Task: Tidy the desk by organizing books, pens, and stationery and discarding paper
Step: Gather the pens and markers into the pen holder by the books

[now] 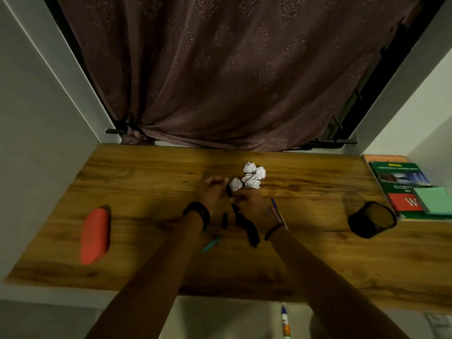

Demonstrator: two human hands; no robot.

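Note:
My left hand [211, 189] and my right hand [252, 203] meet at the middle of the wooden desk [151, 182]. The left fingers close on a short black pen [229, 192] held between the two hands. The right hand grips dark pens [247, 227] that stick out below it towards me. A small black piece [224, 220] lies beside them. Several crumpled white paper balls [252, 176] sit just beyond the hands. More pens [276, 211] lie under the right wrist, and a teal pen [211, 244] lies under the left forearm.
A red pencil case [95, 234] lies at the left. A black mesh pen holder [371, 218] stands at the right, near stacked books [401, 184] topped by a green sticky-note pad [435, 200]. A glue bottle [285, 322] lies below the desk's front edge. A curtain [232, 69] hangs behind.

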